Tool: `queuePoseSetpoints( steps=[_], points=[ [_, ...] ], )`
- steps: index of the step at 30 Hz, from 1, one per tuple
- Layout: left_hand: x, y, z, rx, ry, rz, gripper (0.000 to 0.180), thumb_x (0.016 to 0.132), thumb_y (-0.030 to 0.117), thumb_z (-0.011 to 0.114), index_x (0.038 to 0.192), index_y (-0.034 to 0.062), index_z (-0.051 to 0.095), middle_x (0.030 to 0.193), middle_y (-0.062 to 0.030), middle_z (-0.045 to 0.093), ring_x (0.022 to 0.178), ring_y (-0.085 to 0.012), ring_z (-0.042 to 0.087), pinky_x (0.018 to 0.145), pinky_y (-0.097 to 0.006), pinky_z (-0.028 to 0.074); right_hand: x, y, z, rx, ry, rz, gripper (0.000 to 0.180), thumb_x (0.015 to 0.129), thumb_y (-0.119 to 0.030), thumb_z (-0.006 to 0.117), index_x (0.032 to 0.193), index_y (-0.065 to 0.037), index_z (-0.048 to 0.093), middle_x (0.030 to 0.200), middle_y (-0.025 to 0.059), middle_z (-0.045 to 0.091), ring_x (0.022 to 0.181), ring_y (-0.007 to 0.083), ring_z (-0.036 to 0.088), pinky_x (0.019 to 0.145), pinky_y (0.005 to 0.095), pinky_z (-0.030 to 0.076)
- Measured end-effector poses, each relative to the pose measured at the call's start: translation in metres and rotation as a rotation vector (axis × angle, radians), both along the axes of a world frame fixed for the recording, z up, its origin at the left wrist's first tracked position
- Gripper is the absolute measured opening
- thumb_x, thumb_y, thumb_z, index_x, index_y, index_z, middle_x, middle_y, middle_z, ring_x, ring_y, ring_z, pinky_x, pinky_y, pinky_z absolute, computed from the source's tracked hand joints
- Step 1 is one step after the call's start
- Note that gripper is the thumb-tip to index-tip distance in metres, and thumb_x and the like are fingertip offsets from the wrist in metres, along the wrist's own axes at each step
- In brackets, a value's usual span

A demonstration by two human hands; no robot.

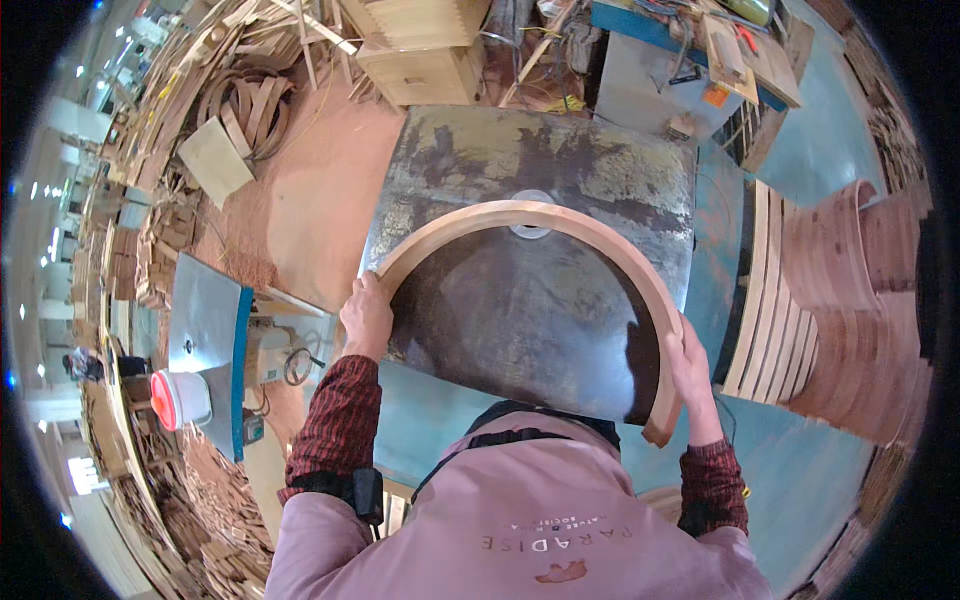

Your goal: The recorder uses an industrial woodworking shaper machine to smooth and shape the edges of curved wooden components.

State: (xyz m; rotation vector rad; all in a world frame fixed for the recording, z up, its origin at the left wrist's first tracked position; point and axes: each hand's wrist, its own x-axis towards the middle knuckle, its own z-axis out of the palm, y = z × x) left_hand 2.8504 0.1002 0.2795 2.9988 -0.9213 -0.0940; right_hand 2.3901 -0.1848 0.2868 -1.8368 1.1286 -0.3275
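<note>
At centre of the head view, a metal-topped table [480,140] bears the curved wood pc [500,213], approx. a half-ring, crown at 12 o'clock, open side facing 6, toward the wearer's torso [540,480]. L hand [366,318], at 9 o'clock, has its fingers part-curled on the pc's L end, closed to abt the wood's thickness; that end is mostly hidden by the hand. R hand [690,365], betw. 3 & 4, holds the outer side nr the R end, thumb up along the wood, other fingers partly hidden, so can't tell exactly how far they wrap. R end sticks out past the table's near edge at abt 4; can't tell if the pc lies fully flat. Crown partly covers a pale disc [530,195] on the tabletop. Around: wooden box [425,75] nr 12, cluttered workbench [650,85] at 1, stacked curved panels [850,340] at 3 w/ light slats [768,300] just beside, white bucket w/ red lid [188,400] at 8, curved offcuts [262,110] at 10.
</note>
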Motion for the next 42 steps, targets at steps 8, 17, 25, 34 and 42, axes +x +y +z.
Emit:
queuePoseSetpoints(
  steps=[8,17,25,34,42],
  points=[
    [-0.004,-0.033,-0.009,-0.036,0.029,-0.163,0.026,0.098,0.023,0.064,0.111,0.0034,0.053,0.103,-0.0234,0.069,0.09,-0.0453,0.07,0.075,-0.057,0.055,-0.077,0.109,-0.006,-0.074,-0.126,-0.361,0.059,0.108,-0.023,0.046,0.158,0.005,0.033,0.155,0.0179,0.046,0.14,0.0261,0.046,0.116,0.0374,0.037],
    [0.003,-0.026,-0.004,-0.031,0.016,-0.159,0.028,0.099,0.031,0.063,0.106,0.0047,0.056,0.097,-0.0202,0.071,0.081,-0.0417,0.072,0.069,-0.053,0.058,-0.064,0.104,-0.008,-0.036,-0.037,-0.429,0.054,0.108,-0.017,0.044,0.158,0.002,0.037,0.155,0.0178,0.049,0.138,0.0248,0.051,0.114,0.0349,0.039],
    [0.003,0.029,0.008,0.019,0.005,-0.001,0.031,0.102,0.034,0.061,0.104,0.0041,0.055,0.098,-0.0214,0.071,0.083,-0.044,0.071,0.069,-0.054,0.056,-0.006,0.065,0.005,-0.118,0.097,-0.304,0.05,0.105,-0.009,0.044,0.155,-0.002,0.045,0.148,0.0182,0.058,0.135,0.0261,0.056,0.112,0.0357,0.042],
    [-0.005,0.062,0.009,0.083,0.041,0.161,0.031,0.102,0.033,0.061,0.102,0.0032,0.054,0.096,-0.0231,0.07,0.085,-0.0438,0.07,0.071,-0.054,0.055,0.027,0.034,0.009,-0.159,0.097,-0.125,0.049,0.105,-0.011,0.045,0.153,0.0,0.046,0.144,0.0242,0.059,0.132,0.0325,0.06,0.109,0.0382,0.045],
    [-0.015,0.087,0.023,0.146,0.07,0.289,0.031,0.104,0.034,0.057,0.099,0.0036,0.052,0.093,-0.024,0.071,0.085,-0.0439,0.07,0.072,-0.053,0.055,0.068,0.006,0.003,-0.153,0.12,-0.003,0.047,0.105,-0.011,0.047,0.151,-0.001,0.049,0.138,0.0271,0.062,0.128,0.0367,0.063,0.106,0.0408,0.048]
  ],
)
